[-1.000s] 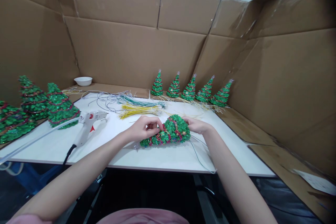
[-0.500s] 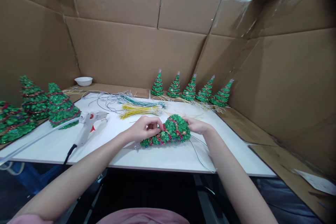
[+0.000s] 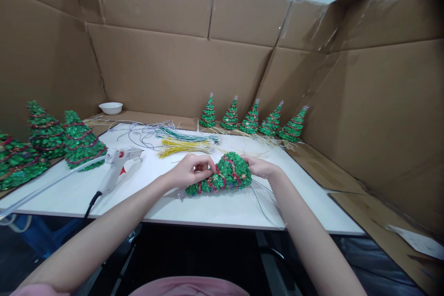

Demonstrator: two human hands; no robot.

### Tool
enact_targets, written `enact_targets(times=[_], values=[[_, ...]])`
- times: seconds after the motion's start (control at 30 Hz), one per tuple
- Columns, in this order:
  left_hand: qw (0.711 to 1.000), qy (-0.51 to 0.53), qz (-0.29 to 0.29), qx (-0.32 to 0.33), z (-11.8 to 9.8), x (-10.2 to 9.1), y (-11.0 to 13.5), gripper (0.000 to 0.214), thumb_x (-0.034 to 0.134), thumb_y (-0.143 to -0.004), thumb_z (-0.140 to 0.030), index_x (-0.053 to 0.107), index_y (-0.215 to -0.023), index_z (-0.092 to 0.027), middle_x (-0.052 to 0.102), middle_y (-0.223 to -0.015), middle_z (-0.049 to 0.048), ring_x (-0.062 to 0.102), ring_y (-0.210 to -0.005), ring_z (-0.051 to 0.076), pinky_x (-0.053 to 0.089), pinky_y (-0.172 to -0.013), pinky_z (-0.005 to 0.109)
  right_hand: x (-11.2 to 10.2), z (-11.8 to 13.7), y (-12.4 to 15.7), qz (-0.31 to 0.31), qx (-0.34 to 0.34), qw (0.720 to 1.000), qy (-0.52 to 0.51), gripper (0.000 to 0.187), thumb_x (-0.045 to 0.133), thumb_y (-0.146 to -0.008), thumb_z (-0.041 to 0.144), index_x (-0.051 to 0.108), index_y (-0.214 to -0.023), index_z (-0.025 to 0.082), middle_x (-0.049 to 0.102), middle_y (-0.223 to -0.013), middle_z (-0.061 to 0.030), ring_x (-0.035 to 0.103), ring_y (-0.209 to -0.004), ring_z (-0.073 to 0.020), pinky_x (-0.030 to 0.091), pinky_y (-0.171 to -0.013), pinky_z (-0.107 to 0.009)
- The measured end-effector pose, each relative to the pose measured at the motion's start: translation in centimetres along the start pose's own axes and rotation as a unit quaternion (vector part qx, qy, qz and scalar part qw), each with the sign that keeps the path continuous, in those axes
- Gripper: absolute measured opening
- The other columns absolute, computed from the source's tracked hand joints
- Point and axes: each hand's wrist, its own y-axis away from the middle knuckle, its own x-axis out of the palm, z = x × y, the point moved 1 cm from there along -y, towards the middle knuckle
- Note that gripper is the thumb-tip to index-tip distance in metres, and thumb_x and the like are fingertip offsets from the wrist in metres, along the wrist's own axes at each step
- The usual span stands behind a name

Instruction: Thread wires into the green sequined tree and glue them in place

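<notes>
A small green tinsel Christmas tree [image 3: 229,173] with red garland lies on its side on the white table [image 3: 211,210], its star tip pointing left. My left hand [image 3: 194,169] is closed in a pinch at the tree's upper side; what the fingertips hold, if anything, is too small to make out. At the tree's base, my right hand [image 3: 258,165] grips the bottom edge, its fingers partly hidden behind the tree. Thin wires [image 3: 261,203] run from the base toward my right forearm.
A hot glue gun [image 3: 116,166] with a glue stick rests at left beside several larger trees [image 3: 81,141]. Yellow [image 3: 183,146] and green wire bundles [image 3: 187,135] lie behind my hands. Several small starred trees [image 3: 249,118] line the back. Cardboard walls [image 3: 156,64] enclose the table; a white bowl [image 3: 111,108] stands back left.
</notes>
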Motion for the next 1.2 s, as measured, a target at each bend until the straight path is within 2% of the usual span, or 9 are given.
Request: enact_targets(times=[0.4,0.63,0.93,1.2], values=[[1.0,0.012,0.0,0.004,0.09,-0.02,0.06,0.011,0.054,-0.079,-0.012,0.065,-0.083,-0.013,0.051,-0.058,-0.0035,0.045,-0.052,0.008,0.034,-0.052,0.019,0.02,0.2,0.04,0.003,-0.005,1.0,-0.001,0.036,0.076,-0.065,0.034,0.07,-0.094,0.014,0.07,-0.102,-0.0068,0.062,-0.093,-0.0224,0.048,-0.089,-0.037],[0.999,0.024,-0.037,0.021,0.37,-0.14,0.13,0.012,0.053,-0.076,-0.011,0.063,-0.082,-0.013,0.046,-0.052,-0.0054,0.041,-0.049,0.008,0.033,-0.051,0.019,0.16,0.39,0.07,-0.001,-0.007,1.0,0.003,0.038,0.073,-0.068,0.041,0.07,-0.094,0.014,0.07,-0.1,-0.0076,0.063,-0.093,-0.0232,0.049,-0.089,-0.039],[0.999,0.014,-0.042,0.023,0.3,0.03,0.14,0.008,0.056,-0.078,-0.013,0.063,-0.081,-0.012,0.05,-0.055,-0.0035,0.042,-0.049,0.008,0.034,-0.05,0.019,0.09,0.56,0.18,-0.008,0.003,1.0,0.012,0.028,0.073,-0.067,0.037,0.071,-0.083,0.014,0.071,-0.09,-0.0057,0.063,-0.091,-0.024,0.049,-0.087,-0.037],[0.999,0.005,-0.039,0.024,0.26,-0.02,-0.01,0.008,0.056,-0.08,-0.014,0.063,-0.082,-0.013,0.048,-0.056,-0.0036,0.042,-0.051,0.008,0.033,-0.05,0.019,-0.02,0.26,0.27,-0.01,0.013,1.0,0.005,0.032,0.075,-0.065,0.035,0.071,-0.088,0.013,0.072,-0.091,-0.0058,0.063,-0.087,-0.0225,0.05,-0.083,-0.036]])
